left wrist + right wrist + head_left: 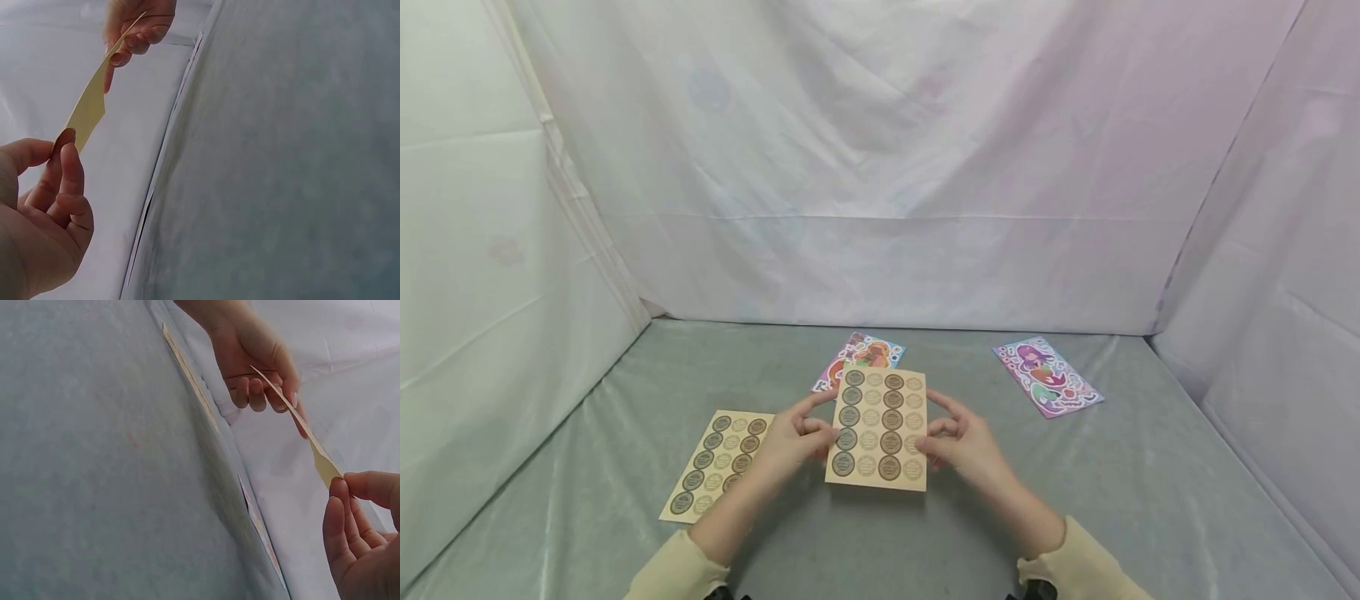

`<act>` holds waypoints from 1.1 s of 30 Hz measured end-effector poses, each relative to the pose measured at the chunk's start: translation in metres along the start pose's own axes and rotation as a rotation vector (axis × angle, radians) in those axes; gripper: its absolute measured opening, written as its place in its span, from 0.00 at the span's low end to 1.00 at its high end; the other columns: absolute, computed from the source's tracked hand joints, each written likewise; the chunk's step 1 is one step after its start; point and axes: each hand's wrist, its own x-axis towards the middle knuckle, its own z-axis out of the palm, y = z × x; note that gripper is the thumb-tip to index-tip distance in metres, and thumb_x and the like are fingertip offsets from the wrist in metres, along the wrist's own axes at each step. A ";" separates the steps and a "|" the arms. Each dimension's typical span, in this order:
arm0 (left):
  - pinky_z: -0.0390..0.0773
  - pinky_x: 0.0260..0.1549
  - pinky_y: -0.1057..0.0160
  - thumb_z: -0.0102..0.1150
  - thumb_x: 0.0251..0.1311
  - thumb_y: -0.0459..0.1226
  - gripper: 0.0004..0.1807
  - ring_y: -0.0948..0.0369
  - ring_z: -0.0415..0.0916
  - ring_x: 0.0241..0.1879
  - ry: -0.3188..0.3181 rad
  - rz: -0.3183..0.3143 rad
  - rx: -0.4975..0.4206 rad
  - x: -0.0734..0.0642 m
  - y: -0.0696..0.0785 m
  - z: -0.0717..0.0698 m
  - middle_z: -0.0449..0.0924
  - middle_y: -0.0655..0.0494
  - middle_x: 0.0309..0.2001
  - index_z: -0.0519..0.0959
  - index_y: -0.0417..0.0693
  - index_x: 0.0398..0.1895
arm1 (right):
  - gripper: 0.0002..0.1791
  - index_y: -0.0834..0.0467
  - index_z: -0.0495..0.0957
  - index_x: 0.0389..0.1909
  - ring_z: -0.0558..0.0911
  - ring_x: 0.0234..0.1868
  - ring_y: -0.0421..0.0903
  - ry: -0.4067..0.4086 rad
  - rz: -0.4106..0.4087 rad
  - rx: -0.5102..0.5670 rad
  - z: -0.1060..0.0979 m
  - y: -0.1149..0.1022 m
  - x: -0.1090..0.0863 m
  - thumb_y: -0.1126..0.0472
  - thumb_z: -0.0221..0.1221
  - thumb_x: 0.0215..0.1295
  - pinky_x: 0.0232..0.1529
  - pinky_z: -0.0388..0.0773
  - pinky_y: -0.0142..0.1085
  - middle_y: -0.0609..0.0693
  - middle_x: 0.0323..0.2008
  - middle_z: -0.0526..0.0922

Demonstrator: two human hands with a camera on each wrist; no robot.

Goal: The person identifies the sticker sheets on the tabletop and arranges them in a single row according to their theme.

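Kraft sticker sheet (876, 429) with round labels, held up near the middle of the head view.
Pinched at both side edges between thumb and fingers: left hand (797, 437) on its left edge, right hand (966, 446) on its right; raised off the grey cloth-covered table (1150, 500), label print too small to read. Matching label sheet (703, 462) flat at lower left, partly hidden by left forearm; colourful cartoon sheet (867, 352) partly covered, just above center; purple-haired mermaid sheet (1049, 377) flat, right of center.
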 end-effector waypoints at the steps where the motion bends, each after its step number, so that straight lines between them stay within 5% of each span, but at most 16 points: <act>1: 0.75 0.23 0.61 0.61 0.56 0.28 0.33 0.57 0.73 0.20 0.005 -0.008 0.013 -0.001 0.000 -0.001 0.81 0.49 0.25 0.66 0.48 0.67 | 0.41 0.59 0.62 0.69 0.79 0.23 0.47 0.002 0.001 0.006 0.002 0.001 0.000 0.73 0.66 0.53 0.24 0.79 0.38 0.54 0.28 0.82; 15: 0.75 0.24 0.59 0.62 0.56 0.31 0.31 0.56 0.73 0.17 0.036 -0.035 0.132 -0.011 -0.004 -0.017 0.79 0.49 0.21 0.69 0.50 0.65 | 0.41 0.63 0.62 0.68 0.79 0.21 0.46 -0.026 -0.011 0.027 0.021 0.004 -0.003 0.74 0.66 0.51 0.22 0.79 0.37 0.54 0.27 0.82; 25: 0.76 0.22 0.59 0.63 0.56 0.31 0.31 0.55 0.72 0.16 0.006 0.024 0.186 -0.018 -0.005 -0.030 0.78 0.49 0.20 0.68 0.40 0.64 | 0.42 0.64 0.61 0.69 0.79 0.20 0.45 -0.043 -0.008 0.017 0.033 0.008 -0.001 0.73 0.66 0.51 0.22 0.80 0.37 0.53 0.26 0.82; 33: 0.64 0.11 0.66 0.66 0.54 0.34 0.31 0.54 0.73 0.16 0.014 -0.064 0.237 -0.019 -0.012 -0.040 0.80 0.49 0.21 0.71 0.44 0.63 | 0.42 0.67 0.60 0.69 0.79 0.19 0.44 -0.080 -0.016 0.034 0.041 0.013 0.001 0.74 0.66 0.51 0.22 0.80 0.39 0.54 0.27 0.83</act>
